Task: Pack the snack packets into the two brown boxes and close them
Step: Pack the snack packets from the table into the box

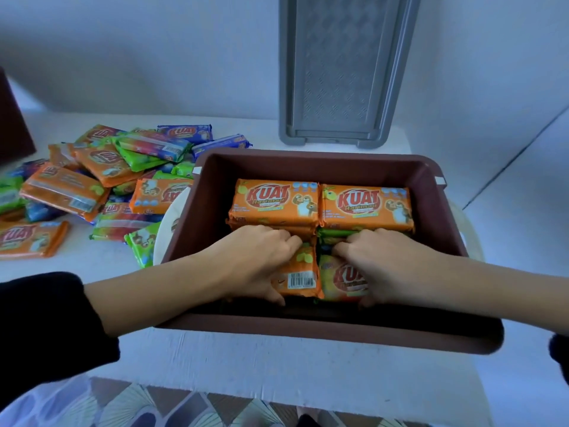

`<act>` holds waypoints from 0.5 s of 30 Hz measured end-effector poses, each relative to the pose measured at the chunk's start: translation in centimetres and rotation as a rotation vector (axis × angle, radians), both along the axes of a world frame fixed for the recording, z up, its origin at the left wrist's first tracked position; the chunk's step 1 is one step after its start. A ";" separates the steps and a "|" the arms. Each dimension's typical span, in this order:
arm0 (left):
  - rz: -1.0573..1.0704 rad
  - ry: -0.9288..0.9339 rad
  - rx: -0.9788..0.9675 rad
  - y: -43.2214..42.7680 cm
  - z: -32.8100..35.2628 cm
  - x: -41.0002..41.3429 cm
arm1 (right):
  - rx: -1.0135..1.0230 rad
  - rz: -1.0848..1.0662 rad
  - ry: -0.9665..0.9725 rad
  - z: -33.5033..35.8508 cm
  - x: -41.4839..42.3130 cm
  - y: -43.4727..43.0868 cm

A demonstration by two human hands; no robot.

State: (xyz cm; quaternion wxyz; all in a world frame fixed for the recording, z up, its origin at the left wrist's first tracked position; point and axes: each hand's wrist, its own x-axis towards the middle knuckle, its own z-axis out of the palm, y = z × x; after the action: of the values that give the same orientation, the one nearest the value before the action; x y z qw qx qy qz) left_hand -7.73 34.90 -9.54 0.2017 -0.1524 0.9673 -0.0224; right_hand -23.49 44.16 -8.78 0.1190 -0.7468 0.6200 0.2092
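Head view: at the far left edge a dark brown object [12, 118] is cut off by the frame, and what it is cannot be told. A loose pile of snack packets [101, 180] in orange, green and blue wrappers is spread over the white table [246, 365], at 9 to 10 o'clock of the brown box [308, 167]. A white round object [167, 229] is seen against the box's left wall, partly hidden by it. A black sleeve [40, 328] is worn on the left forearm.

The box is set open-topped near the middle of the table, with packets stacked inside. At 12 o'clock inside it, a far left orange packet [274, 201] and a far right orange packet [366, 204] are laid face up, side by side and touching. At 6 o'clock, the barcode packet [300, 272] is gripped by the left hand [255, 260], fingers curled over its far edge and thumb at its near edge. Just beside it at 3 o'clock, the logo packet [341, 282] is gripped the same way by the right hand [391, 266]. Green wrappers are glimpsed between the rows.

At 12 o'clock of the box, a grey plastic tray [338, 72] is stood on end against the wall.
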 end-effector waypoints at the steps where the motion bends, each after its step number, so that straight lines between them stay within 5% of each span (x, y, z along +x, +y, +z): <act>1: -0.012 -0.015 -0.001 0.0 -0.1 0.0 | 0.010 0.012 0.011 -0.1 0.2 -0.2; 15: -0.062 -0.064 -0.030 -0.2 -1.5 0.1 | 0.020 0.043 0.039 -1.4 0.8 -0.3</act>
State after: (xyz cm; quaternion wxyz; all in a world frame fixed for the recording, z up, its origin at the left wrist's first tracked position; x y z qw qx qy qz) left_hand -7.62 34.66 -11.00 0.2296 -0.1247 0.9641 -0.0478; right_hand -22.72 43.88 -10.16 0.1098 -0.7544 0.6039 0.2326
